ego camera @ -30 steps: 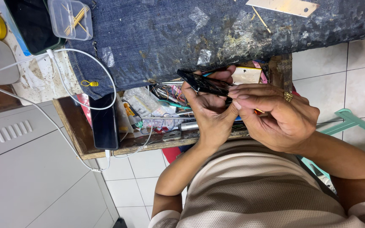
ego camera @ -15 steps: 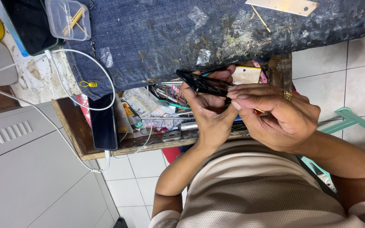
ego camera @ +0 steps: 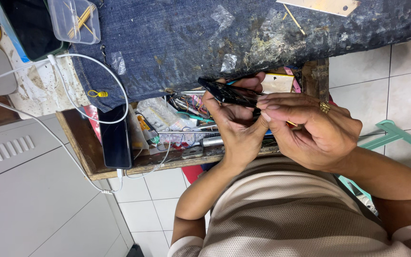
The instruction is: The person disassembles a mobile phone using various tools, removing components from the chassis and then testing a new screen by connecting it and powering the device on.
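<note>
Both the left hand (ego camera: 236, 126) and the right hand (ego camera: 310, 131) gripped a thin black phone part (ego camera: 231, 93). An open drawer (ego camera: 86, 147) cluttered with tools lay beneath, under a denim-covered bench (ego camera: 191, 38).

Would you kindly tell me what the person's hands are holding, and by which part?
A flat, glossy black piece, held at its right end between the left hand and the fingers of the right hand; its pointed left end sticks out free.

Bright, even light, soft shadows, sharp focus throughout.
</note>
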